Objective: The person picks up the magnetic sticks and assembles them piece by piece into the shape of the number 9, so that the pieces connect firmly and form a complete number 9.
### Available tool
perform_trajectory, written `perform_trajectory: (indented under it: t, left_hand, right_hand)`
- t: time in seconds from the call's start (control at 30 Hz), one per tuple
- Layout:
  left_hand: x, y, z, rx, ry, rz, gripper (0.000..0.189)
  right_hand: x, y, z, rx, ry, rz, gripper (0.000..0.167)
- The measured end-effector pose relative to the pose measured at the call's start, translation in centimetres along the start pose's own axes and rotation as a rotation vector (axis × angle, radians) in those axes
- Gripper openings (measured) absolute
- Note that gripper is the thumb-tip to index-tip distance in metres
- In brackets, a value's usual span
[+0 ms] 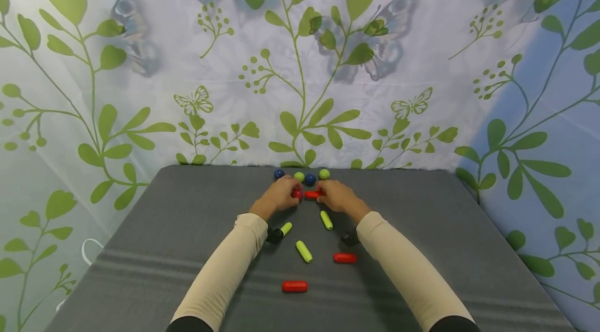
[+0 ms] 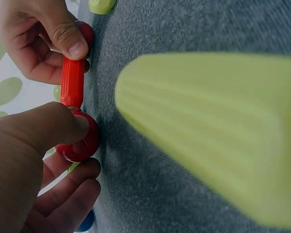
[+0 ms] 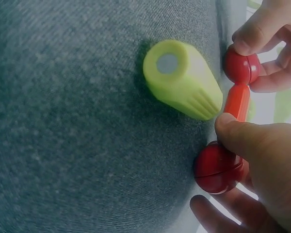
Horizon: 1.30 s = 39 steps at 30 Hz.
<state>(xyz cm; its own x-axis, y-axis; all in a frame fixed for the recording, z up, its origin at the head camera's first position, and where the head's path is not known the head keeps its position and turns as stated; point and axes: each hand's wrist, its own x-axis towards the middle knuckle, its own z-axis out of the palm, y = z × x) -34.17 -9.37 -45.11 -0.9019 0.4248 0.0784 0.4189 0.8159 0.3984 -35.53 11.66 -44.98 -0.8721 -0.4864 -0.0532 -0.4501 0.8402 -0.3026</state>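
Observation:
My left hand (image 1: 283, 194) pinches a glossy red ball (image 2: 82, 141) between thumb and fingers. My right hand (image 1: 338, 195) grips a ribbed red rod (image 2: 72, 85), its thumb pressed near one end. The rod's other end meets the ball in my left hand. A second red ball (image 3: 216, 167) sits at the right hand's end of the rod, partly covered by the fingers; whether it is joined to the rod I cannot tell. Close below the hands lies a yellow-green rod (image 3: 184, 80) with a grey disc in its end face.
Behind the hands, blue balls (image 1: 310, 180) and green balls (image 1: 324, 174) line the far edge of the grey table (image 1: 187, 228). Nearer lie two more green rods (image 1: 303, 251) and two red rods (image 1: 295, 286). A leaf-patterned curtain (image 1: 300, 61) hangs behind the table.

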Motion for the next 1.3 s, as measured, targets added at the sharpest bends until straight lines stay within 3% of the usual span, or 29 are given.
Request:
perform_trajectory:
  t: [0.33,0.53,0.63,0.73,0.87,1.0,1.13,1.3]
  left_hand:
    - [0.2,0.2,0.5,0.002,0.024,0.006,0.032]
    - [-0.5,-0.2,0.4,-0.032,0.037,0.003,0.046]
    - [-1.5,-0.4,0.1,-0.050,0.046,-0.046,0.051]
    - [-2.8,-0.5,-0.6,-0.057,0.052,-0.094,0.042]
    - [-5.1,-0.4,-1.6,-0.049,0.028,-0.101,0.024]
    - [-7.8,0.4,-2.1,-0.056,-0.024,-0.096,0.019]
    - [-9.7,1.6,-1.7,-0.078,-0.045,-0.064,0.020]
    - [-10.6,2.4,-0.4,-0.034,-0.013,-0.053,0.020]
  right_hand:
    - [-0.1,0.0,-0.1,0.004,0.008,-0.023,0.016]
    - [-0.2,0.1,0.0,0.007,0.002,-0.028,0.021]
    - [-0.4,0.0,0.0,0.000,0.009,-0.039,0.026]
    - [-0.7,-0.4,-0.2,-0.006,0.037,-0.053,0.034]
    - [-0.7,-1.9,-0.7,-0.023,0.060,-0.105,0.040]
    - [-0.3,-3.4,-0.7,-0.068,0.064,-0.152,0.038]
    - [0.2,-3.8,-0.3,-0.119,0.085,-0.110,0.031]
    - [0.6,-3.9,0.4,-0.161,0.088,-0.055,0.025]
